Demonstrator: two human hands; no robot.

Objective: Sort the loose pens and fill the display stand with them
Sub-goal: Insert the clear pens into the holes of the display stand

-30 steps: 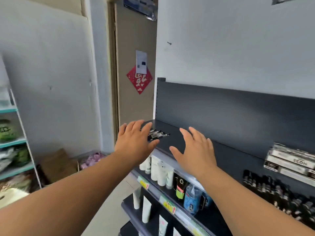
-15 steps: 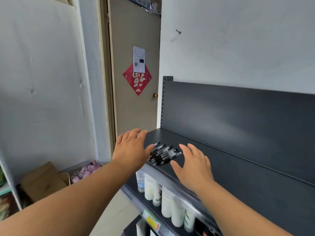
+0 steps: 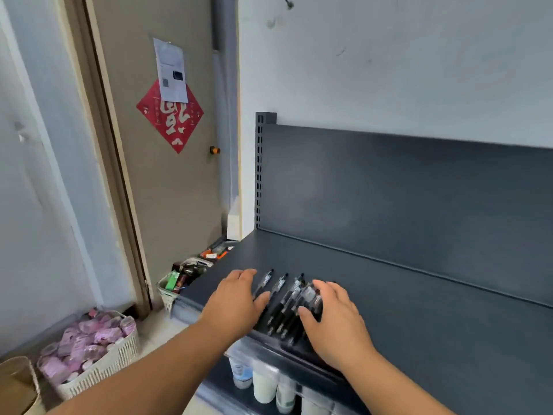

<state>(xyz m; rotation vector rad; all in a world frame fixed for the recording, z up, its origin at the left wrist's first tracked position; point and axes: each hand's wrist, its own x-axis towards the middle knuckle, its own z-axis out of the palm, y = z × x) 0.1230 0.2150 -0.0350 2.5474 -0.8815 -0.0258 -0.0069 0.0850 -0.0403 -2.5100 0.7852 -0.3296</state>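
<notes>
Only the person's two arms and their hands are in view. The left hand is bare and seen from its back, with the fingers and the thumb showing and smooth, rounded knuckles. The left forearm is uncovered along its whole visible length, down to the lower left corner of the picture, and looks broader toward the camera. The right hand is bare too, with its back toward the camera and its thumb and fingers in sight. The right forearm is likewise uncovered down to the lower edge. The fingertips are softly blurred, so the nails cannot be made out.
</notes>
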